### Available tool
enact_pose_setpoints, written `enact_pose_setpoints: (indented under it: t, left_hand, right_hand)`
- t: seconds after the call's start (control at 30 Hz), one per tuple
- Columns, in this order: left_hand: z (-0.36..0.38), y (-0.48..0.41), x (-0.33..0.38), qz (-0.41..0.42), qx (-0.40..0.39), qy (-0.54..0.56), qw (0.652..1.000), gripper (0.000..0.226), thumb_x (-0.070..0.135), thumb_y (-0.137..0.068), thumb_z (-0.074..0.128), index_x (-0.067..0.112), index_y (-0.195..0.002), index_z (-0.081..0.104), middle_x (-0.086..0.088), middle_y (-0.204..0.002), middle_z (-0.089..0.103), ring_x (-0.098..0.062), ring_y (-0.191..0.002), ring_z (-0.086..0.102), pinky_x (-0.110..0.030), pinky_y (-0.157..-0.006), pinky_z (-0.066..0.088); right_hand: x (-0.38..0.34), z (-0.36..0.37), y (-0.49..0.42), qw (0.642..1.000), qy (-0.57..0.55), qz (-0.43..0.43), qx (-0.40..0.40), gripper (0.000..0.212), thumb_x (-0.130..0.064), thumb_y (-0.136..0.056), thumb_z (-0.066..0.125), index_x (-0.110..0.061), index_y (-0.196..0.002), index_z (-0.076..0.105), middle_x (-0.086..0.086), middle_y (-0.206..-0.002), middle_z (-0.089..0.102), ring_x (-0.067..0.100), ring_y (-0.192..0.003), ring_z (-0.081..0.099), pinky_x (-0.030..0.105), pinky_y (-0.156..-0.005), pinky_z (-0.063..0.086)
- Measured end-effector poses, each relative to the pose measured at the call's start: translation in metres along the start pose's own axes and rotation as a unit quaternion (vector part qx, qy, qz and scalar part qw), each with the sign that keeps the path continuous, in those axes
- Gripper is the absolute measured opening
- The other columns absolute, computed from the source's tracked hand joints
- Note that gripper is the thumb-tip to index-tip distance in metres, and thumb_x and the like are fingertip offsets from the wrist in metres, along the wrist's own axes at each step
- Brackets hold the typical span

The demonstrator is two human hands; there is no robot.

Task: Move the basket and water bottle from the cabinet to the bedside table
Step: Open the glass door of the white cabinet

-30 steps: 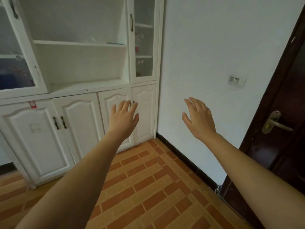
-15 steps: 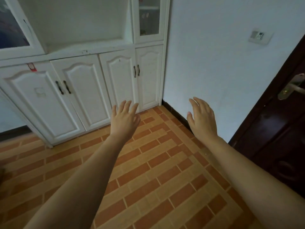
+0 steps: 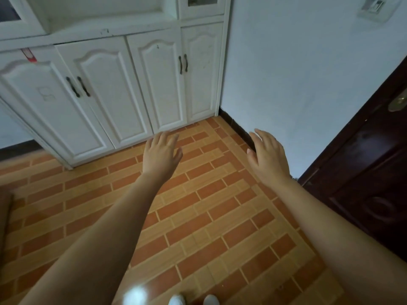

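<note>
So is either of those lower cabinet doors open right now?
No, all four lower doors of the white cabinet sit shut, and both the left hand and right hand hover empty before them.

2 bare forearms (image 3: 123, 219) with no sleeves, watch or rings showing; at the bottom edge, the toes of 2 white shoes (image 3: 176, 300).

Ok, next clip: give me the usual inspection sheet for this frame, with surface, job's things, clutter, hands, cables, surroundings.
Surface: brick-pattern tiled floor; no table in view.
Job's things: basket and water bottle nothing seen; white cabinet lower doors all closed.
Clutter: red tag on the cabinet's left door edge.
Hands: left hand and right hand open, empty, held out over the floor.
Cables: nothing seen.
Surroundings: white wall with a switch plate; dark wooden door at right; white shoes at bottom edge.
</note>
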State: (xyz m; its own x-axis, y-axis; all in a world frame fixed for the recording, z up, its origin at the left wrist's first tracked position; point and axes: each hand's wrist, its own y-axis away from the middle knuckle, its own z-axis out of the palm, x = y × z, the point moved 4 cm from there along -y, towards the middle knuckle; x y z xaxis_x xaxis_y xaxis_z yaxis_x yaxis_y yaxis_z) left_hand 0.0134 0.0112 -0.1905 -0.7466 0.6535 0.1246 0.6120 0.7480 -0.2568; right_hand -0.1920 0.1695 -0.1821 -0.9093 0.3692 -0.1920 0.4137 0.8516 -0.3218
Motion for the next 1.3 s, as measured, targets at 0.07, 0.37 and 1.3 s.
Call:
enact_pose_setpoints:
  t: [0.07,0.37,1.3]
  left_hand:
    - [0.001,-0.006,0.004,-0.005,0.000,0.004,1.000,0.046,0.035,-0.094,0.044,0.016,-0.136,0.039,-0.012,-0.141,0.044,-0.029,-0.133,0.037,-0.046,-0.110,0.032]
    - [0.021,-0.043,0.010,-0.015,-0.019,-0.001,1.000,0.045,0.034,-0.095,0.042,0.015,-0.136,0.038,-0.012,-0.140,0.045,-0.029,-0.132,0.038,-0.045,-0.108,0.034]
    - [0.106,-0.385,-0.070,-0.010,-0.059,0.024,0.998,0.044,0.032,-0.096,0.040,0.014,-0.136,0.039,-0.012,-0.143,0.042,-0.030,-0.135,0.034,-0.046,-0.111,0.028]
  right_hand:
    - [0.006,0.003,-0.004,1.000,-0.007,0.001,-0.009,0.050,-0.032,-0.091,0.032,-0.008,-0.134,0.040,0.014,-0.143,0.043,0.030,-0.133,0.038,0.045,-0.106,0.034]
    - [0.029,0.021,-0.041,1.000,-0.013,-0.010,-0.023,0.043,-0.026,-0.095,0.042,-0.008,-0.134,0.041,0.014,-0.143,0.042,0.030,-0.134,0.037,0.045,-0.107,0.033]
    - [0.055,0.123,-0.363,0.999,-0.026,0.045,-0.015,0.043,-0.026,-0.097,0.037,-0.010,-0.137,0.036,0.011,-0.147,0.037,0.027,-0.137,0.031,0.044,-0.112,0.026]
